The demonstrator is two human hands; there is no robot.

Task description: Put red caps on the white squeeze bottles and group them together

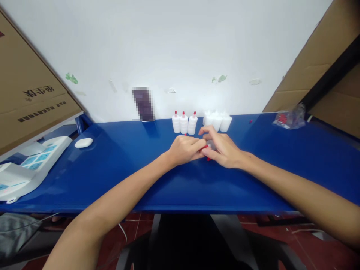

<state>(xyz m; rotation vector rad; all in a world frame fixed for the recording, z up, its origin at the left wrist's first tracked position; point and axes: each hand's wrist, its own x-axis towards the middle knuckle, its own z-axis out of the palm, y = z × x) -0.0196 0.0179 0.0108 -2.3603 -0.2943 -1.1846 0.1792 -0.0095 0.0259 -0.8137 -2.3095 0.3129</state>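
Note:
Above the middle of the blue table, my left hand (187,150) and my right hand (223,149) meet, with fingertips close together. My left fingers are closed on a small red cap (206,146). A translucent white piece (210,144), which looks like a nozzle top, shows between the right thumb and fingers, partly hidden. More red bits show just below and behind the hands. Behind my left hand stand three white ribbed squeeze bottles (183,124) with red-tipped nozzles. Several white bottles (217,122) without red tips are grouped behind my right hand.
A clear plastic bag (291,117) with red pieces lies at the back right, and a tiny red piece (251,121) is nearer the middle. To the left are a white earbud case (83,143) and a white power strip (42,161). Cardboard (33,78) borders the table.

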